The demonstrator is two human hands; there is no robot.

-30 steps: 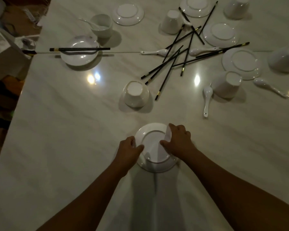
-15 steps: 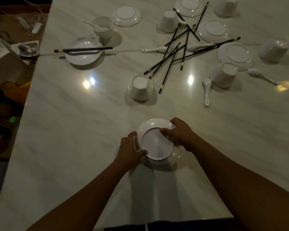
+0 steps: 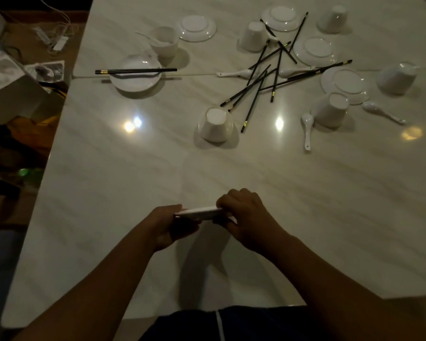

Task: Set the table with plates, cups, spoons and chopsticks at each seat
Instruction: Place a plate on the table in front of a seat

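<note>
Two hands hold one white plate (image 3: 199,212) edge-on over the near side of a pale marble table (image 3: 103,193), the left hand (image 3: 166,226) curled round its left rim and the right hand (image 3: 244,214) round its right. Farther off, an upturned cup (image 3: 215,126) stands beside a loose heap of black chopsticks (image 3: 261,82), with a spoon (image 3: 307,130) to the right. At far left, a chopstick pair (image 3: 135,70) lies across a second plate (image 3: 133,82) near an upright cup (image 3: 164,44). Print on a sheet (image 3: 47,70) beyond the table's left edge is too blurred to read.

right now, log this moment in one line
small white round plate: held edge-on | left grip: holds left rim | right grip: holds right rim
</note>
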